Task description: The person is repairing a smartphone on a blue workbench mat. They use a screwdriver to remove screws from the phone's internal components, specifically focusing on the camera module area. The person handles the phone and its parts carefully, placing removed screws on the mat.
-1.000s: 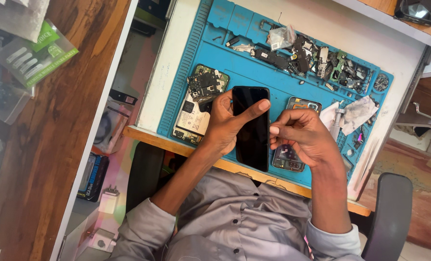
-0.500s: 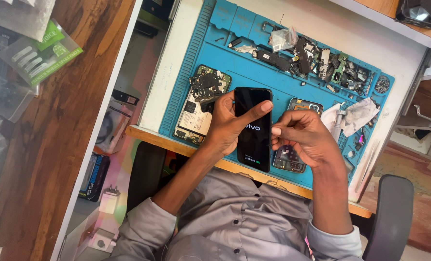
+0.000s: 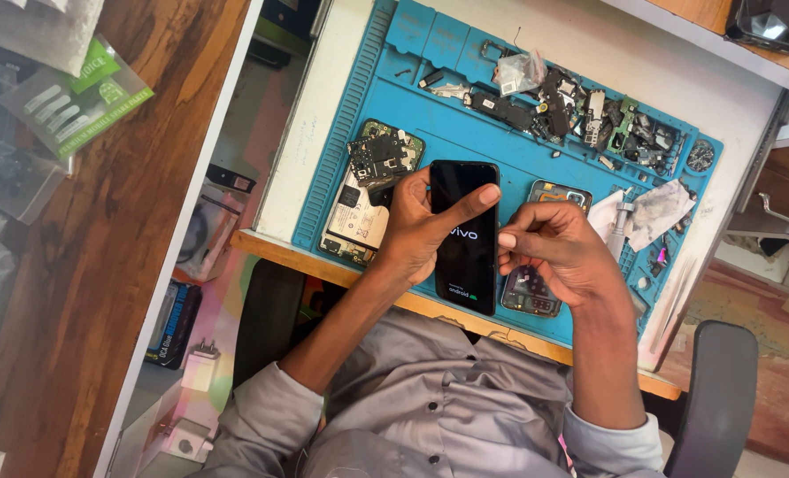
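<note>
- My left hand holds the black phone in a closed grip: fingers wrap its left edge from behind and my thumb lies slanted across the upper screen.
- The phone sits upright above the near edge of the blue mat, its screen lit with a small white logo in the middle and small marks near the bottom.
- My right hand is just right of the phone, fingers curled inward, one fingertip touching the phone's right edge. I cannot tell whether that grip pinches anything.
- Left of the phone, an opened handset lies on the mat with its circuit board and battery exposed.
- Right of the phone, partly under my right hand, lies another opened phone body.
- Beyond the phone, along the mat's far edge, small loose parts are scattered.
- Right of the phone, past my hand, crumpled white tissue rests on the mat.
- The mat lies on the white desk.
</note>
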